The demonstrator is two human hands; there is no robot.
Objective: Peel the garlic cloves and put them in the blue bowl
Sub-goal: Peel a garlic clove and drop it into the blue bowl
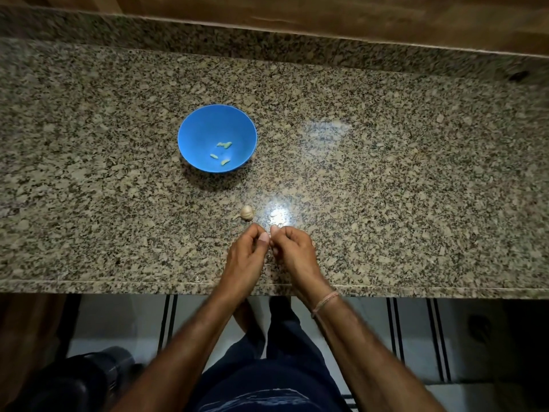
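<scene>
Granite bench [401,173]. Left hand [248,251] and right hand [294,251], near side of blue bowl [193,135], fingers pinching a mostly hidden garlic clove [271,232]. Advice: nick skin with thumbnail, peel low over bench.

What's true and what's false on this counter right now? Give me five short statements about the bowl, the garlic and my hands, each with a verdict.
1. The round blue plastic bowl holds a few pale peeled garlic cloves. True.
2. The small whitish garlic bulb lies inside the bowl. False: it lies on the speckled granite counter, between the bowl and the hands.
3. The left hand and right hand meet at the fingertips, fingers curled. True; what they pinch is too small to tell.
4. The left hand rests on the bowl's rim. False: both hands are apart from the bowl, nearer the counter's front edge.
5. A thin thread band circles the right wrist. True.
</scene>
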